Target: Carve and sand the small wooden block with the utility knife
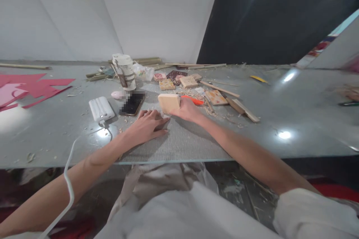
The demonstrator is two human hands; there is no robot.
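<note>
My right hand (186,109) grips a pale wooden block (168,103), which is tilted up above the table. Beside its knuckles is a bright orange handle-like piece (193,100); whether the hand touches it I cannot tell. My left hand (148,125) lies palm down on a grey textured mat (182,142), its fingers spread and their tips close to the block's lower edge. Just beyond that hand lies a dark phone (134,104). Wood shavings (190,92) are scattered behind the block, around several carved wooden pieces (188,81).
A white power bank (101,109) with a cable (70,179) is at the left. Behind the phone stands a paper cup (124,73). Red paper sheets (42,86) lie far left. Wooden sticks (244,110) and a yellow cutter-like tool (258,79) are to the right.
</note>
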